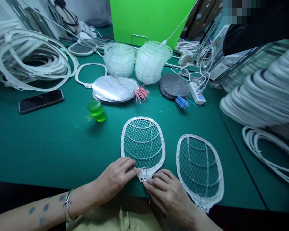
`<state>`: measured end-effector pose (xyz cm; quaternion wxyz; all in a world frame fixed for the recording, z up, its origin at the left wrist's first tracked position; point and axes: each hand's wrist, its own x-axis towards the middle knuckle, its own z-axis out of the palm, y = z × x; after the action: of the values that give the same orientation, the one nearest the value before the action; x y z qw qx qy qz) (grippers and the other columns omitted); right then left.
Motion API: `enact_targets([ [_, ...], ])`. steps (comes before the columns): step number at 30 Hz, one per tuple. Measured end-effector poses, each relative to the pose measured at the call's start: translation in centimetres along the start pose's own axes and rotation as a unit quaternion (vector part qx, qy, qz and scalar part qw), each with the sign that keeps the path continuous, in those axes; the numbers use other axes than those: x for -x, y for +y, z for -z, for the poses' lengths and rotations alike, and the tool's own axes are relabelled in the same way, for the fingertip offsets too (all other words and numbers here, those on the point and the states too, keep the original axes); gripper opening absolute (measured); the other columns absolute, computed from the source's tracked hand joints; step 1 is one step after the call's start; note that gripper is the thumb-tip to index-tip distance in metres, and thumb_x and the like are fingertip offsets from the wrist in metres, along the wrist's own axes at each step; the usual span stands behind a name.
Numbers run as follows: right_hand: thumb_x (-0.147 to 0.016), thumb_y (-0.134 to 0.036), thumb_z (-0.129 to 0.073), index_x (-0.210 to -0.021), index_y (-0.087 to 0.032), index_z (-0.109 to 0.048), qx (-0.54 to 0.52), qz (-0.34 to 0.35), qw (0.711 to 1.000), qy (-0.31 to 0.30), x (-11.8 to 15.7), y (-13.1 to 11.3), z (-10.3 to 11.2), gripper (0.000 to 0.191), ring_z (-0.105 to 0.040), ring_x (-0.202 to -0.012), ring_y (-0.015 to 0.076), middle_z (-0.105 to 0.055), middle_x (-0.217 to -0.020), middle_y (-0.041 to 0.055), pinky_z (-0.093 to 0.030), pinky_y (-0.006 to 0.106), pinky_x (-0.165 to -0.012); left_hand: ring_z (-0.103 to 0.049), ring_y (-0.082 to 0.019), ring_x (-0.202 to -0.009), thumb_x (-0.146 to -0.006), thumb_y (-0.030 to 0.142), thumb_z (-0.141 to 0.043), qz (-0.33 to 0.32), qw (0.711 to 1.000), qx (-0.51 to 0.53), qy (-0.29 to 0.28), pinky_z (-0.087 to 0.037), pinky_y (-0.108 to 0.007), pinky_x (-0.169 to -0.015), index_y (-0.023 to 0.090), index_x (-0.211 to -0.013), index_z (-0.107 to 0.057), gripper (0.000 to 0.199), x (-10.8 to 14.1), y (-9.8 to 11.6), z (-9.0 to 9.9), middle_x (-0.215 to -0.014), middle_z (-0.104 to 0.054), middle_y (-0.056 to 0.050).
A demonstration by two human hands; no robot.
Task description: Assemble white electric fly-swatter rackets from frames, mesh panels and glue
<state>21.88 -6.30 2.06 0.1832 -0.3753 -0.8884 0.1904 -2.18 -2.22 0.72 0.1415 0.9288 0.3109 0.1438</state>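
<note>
A white mosquito-swatter head (143,142) with a metal mesh and a curved plastic grid lies at the front of the table. My left hand (119,173) is closed on the left side of its neck, thumb and fingers pressed there. At the neck's lower right my right hand (167,192) is closed too, its thumb and fingertips pinching the edge. A blue wire (149,197) hangs down from the neck beside my right fingers. A second swatter head (200,166) lies to the right of my right hand, near the table edge.
Behind lie silver mesh sheets (115,88) with red wires, dark mesh sheets (173,86) with blue wires, and two stacks of clear plastic parts (119,59). A green tape roll (96,111) and phone (41,100) lie left. White frames (262,89) are piled right.
</note>
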Motion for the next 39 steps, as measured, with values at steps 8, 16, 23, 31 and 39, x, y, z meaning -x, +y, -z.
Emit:
enact_targets([
  [8, -0.091, -0.027, -0.065, -0.084, -0.022, -0.063, -0.056, -0.163, 0.984, -0.042, -2.6, 0.6, 1.8, 0.009, -0.058, -0.077, 0.0149, -0.067, -0.081, -0.0013, -0.038, 0.031, -0.071, -0.061, -0.025, -0.098, -0.093, 0.011, -0.049, -0.054, 0.993, -0.082, -0.064, -0.052, -0.040, -0.083, 0.013, -0.119, -0.059, 0.027, -0.5, -0.1, 1.2, -0.111, -0.065, -0.013],
  [16, -0.074, -0.036, -0.080, -0.065, -0.021, -0.055, -0.019, -0.307, 0.929, -0.204, -7.4, 2.5, 2.9, 0.030, -0.059, -0.064, 0.0149, -0.066, -0.065, -0.0045, -0.025, 0.026, -0.055, -0.048, -0.032, -0.126, -0.089, 0.033, -0.052, -0.099, 0.984, -0.123, -0.082, -0.021, -0.048, -0.114, 0.007, -0.119, -0.064, 0.041, -1.1, 0.1, 1.9, -0.129, -0.060, -0.017],
  [23, -0.074, -0.032, -0.078, -0.065, -0.022, -0.058, -0.004, -0.318, 0.925, -0.206, -7.7, 2.3, 2.4, 0.024, -0.064, -0.069, 0.0182, -0.068, -0.064, -0.0032, -0.029, 0.028, -0.059, -0.052, -0.032, -0.116, -0.083, 0.033, -0.058, -0.086, 0.988, -0.068, -0.113, -0.029, -0.048, -0.111, 0.007, -0.111, -0.069, 0.039, -1.9, 0.1, 2.1, -0.116, -0.063, -0.018],
  [31, -0.076, -0.068, -0.065, -0.146, -0.021, -0.039, 0.084, -0.233, 0.965, -0.090, -4.2, 4.3, 1.7, 0.088, -0.031, -0.141, 0.0351, -0.039, -0.153, 0.0134, -0.027, 0.053, -0.111, -0.027, -0.030, -0.144, -0.097, 0.045, -0.045, 0.106, 0.994, -0.014, 0.002, -0.021, -0.053, -0.118, 0.031, -0.150, -0.034, 0.056, -2.2, -4.4, 2.7, -0.158, -0.030, -0.005],
  [39, -0.078, -0.077, -0.049, -0.155, -0.015, 0.000, 0.053, -0.256, 0.945, -0.197, -4.5, 5.7, 2.0, 0.110, 0.002, -0.148, 0.0315, 0.007, -0.161, 0.0076, -0.011, 0.052, -0.120, -0.021, -0.029, -0.148, -0.095, 0.060, -0.040, 0.100, 0.990, -0.100, 0.015, -0.025, -0.044, -0.118, 0.014, -0.156, -0.005, 0.084, -2.3, -7.9, -1.0, -0.160, -0.019, -0.015],
])
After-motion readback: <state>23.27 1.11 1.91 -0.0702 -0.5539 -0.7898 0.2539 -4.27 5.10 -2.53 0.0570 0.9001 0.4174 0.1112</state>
